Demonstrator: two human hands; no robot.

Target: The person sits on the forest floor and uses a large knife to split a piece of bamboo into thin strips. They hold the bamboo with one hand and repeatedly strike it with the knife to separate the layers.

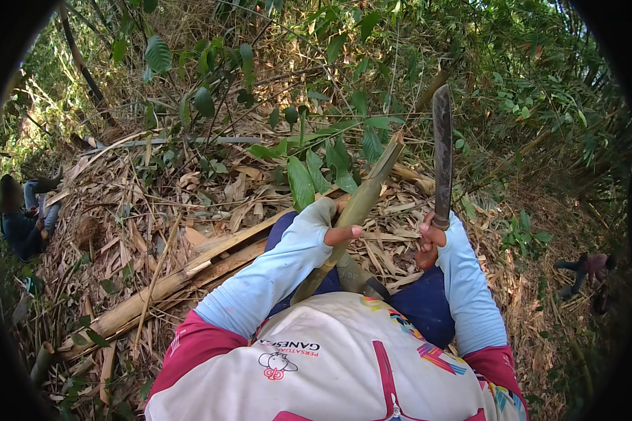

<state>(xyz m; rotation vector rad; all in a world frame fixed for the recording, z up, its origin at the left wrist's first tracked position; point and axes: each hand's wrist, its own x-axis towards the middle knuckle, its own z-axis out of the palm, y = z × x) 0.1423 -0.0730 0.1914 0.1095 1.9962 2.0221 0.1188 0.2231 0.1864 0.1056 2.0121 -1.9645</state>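
A green bamboo pole (364, 198) slants up and away from my lap, its far end cut to a ragged point. My left hand (330, 223) is closed round its middle, thumb lying across the near side. In my right hand (432, 237) is a machete (442, 151), gripped by its handle with the dark, worn blade standing upright. Blade and bamboo are apart, the blade to the right of the pole's cut tip. Light blue sleeves cover both forearms and part of the hands.
Dry bamboo poles (168, 284) lie on the leaf litter at my left. Leafy green stems (316, 168) grow just ahead, with thicket beyond. One person (24, 217) sits at the far left; another figure (590, 274) is dim at the far right.
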